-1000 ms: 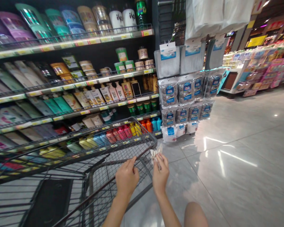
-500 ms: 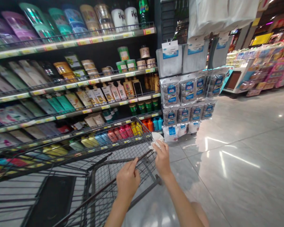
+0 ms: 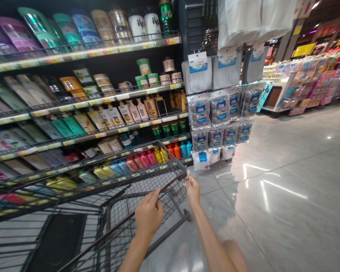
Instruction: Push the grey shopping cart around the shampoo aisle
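From the head camera, looking down the aisle: the person's left hand (image 3: pixel 149 211) is curled around the dark handle bar at the near end of the black wire shopping cart (image 3: pixel 107 177), fingers wrapped over the bar and knuckles up. The right hand (image 3: pixel 192 189) reaches further forward, to the cart's right front corner, and pinches a small crumpled white tissue (image 3: pixel 187 176) between thumb and fingertips. The tissue sits at the tip of that hand, touching or just beside the top rim of the cart's corner; I cannot tell which. It lies well ahead of the left hand and to its right.

The tissue looks pale, wrinkled and bunched, with only a small tuft showing above the fingers; the rest is hidden inside the grip.

The cart's basket is a grid of thin dark wire, tilted across the lower left of the view, with a black flat panel (image 3: pixel 59 241) low inside it. Beyond the cart stands a dark shelving unit with yellow price strips (image 3: pixel 102 100), stocked with pouches, jars and bottles in green, pink, orange and white. Just beside the shelf's end hangs a rack of grey packets with blue labels (image 3: pixel 218 117). The glossy grey tiled floor (image 3: pixel 286 196) spreads away to the right, catching streaks of light.
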Tool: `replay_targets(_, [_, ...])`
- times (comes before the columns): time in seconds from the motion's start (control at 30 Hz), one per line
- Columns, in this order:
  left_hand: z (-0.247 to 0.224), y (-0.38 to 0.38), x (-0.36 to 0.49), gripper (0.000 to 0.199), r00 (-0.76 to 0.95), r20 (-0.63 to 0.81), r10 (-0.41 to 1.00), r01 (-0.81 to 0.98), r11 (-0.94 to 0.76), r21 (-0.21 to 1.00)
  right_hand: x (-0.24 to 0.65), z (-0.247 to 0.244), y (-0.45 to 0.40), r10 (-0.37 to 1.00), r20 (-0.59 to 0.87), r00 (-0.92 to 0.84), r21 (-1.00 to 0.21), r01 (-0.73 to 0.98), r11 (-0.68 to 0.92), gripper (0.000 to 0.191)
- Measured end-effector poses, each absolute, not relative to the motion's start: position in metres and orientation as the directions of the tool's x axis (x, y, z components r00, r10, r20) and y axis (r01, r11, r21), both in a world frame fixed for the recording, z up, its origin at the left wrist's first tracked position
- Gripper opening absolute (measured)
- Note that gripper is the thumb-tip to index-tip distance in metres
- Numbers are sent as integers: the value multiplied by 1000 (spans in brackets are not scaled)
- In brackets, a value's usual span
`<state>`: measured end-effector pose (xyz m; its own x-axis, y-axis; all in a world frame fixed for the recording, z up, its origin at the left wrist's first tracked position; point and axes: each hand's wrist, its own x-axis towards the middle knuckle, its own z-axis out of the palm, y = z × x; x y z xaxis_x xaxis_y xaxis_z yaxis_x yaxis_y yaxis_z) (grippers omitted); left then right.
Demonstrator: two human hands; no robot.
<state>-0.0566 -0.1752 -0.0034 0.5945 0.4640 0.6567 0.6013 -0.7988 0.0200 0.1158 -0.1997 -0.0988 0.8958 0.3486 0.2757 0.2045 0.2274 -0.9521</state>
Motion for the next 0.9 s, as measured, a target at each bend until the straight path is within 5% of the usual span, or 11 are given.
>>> replay_targets(0.37, [-1,-178,-57,40,601,648,469,605,-796,15,38,-102,-182,67,200,978,-969,187,162,38])
replay_targets(0.6, [2,-180,-58,40,610,649,454,585,-811,17,17,-72,-193,78,342,936,-933,329,150,35])
replay_targets(0.9, [-1,-181,-60,40,600,686,413,564,-826,4,27,-136,-198,143,428,892,-904,423,65,38])
